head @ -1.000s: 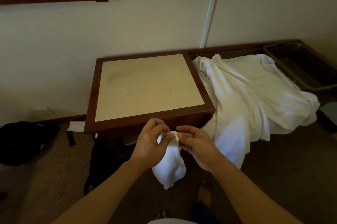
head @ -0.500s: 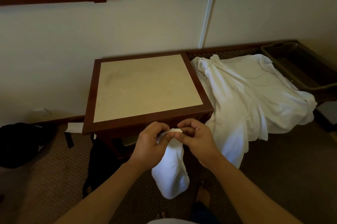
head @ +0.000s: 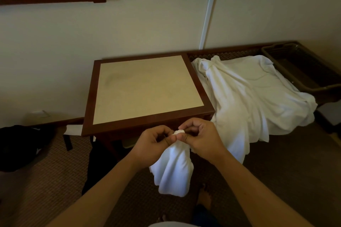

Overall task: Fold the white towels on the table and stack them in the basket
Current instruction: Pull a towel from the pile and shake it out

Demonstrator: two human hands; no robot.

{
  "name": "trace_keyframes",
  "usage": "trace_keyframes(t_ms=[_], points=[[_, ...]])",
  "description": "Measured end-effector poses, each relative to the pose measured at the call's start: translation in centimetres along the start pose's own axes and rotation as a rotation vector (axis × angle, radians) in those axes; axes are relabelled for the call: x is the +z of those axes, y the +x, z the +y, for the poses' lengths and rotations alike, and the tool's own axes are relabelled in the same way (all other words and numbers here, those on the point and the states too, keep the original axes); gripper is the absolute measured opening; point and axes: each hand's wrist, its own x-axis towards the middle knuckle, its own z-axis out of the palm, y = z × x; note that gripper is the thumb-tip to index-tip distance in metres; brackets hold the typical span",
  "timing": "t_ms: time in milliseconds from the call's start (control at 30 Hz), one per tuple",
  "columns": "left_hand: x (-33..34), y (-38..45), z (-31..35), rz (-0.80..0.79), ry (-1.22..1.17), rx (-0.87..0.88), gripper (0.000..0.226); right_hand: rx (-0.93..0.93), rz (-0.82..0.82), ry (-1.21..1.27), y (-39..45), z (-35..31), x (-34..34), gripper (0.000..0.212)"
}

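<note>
In front of the small square table with the dark wooden frame and pale beige top, a person holds a small white terry towel up in the air. The left hand and the right hand sit close together, each with curled fingers pinching the towel's bunched top edge, and the rest of the cloth hangs limp below them, clear of the table. Off to the right, a heap of crumpled white towels lies on a lower surface, with the dark brown plastic basket just beyond it, apparently with nothing stacked inside. This looks like the hunt for corners before the first fold. Next, I would guess, the hands need to slide apart along the edge, stretch it flat, and lay it on the tabletop.
</note>
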Motion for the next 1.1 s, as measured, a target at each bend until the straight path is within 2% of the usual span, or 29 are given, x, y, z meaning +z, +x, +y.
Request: trace_keyframes(t_ms=[267, 500, 733, 1000, 1100], points=[[0.5, 0.3, 0.5, 0.077, 0.175, 0.104, 0.015, 0.003, 0.050, -0.040, 0.5, 0.4, 0.0, 0.032], [1.1, 0.1, 0.3, 0.160, 0.302, 0.172, 0.001, -0.006, 0.044, -0.051, 0.4, 0.5, 0.2, 0.034], [1.2, 0.2, -0.1, 0.239, 0.416, 0.303, 0.005, 0.019, 0.059, -0.025, 0.3, 0.5, 0.7, 0.035], [0.8, -0.2, -1.1, 0.245, 0.343, 0.315, 0.027, 0.094, 0.040, 0.050, 0.2, 0.6, 0.8, 0.029], [1.0, -0.4, -1.7, 0.238, 0.344, 0.298, 0.019, 0.136, 0.020, 0.057, 0.2, 0.9, 0.8, 0.022]])
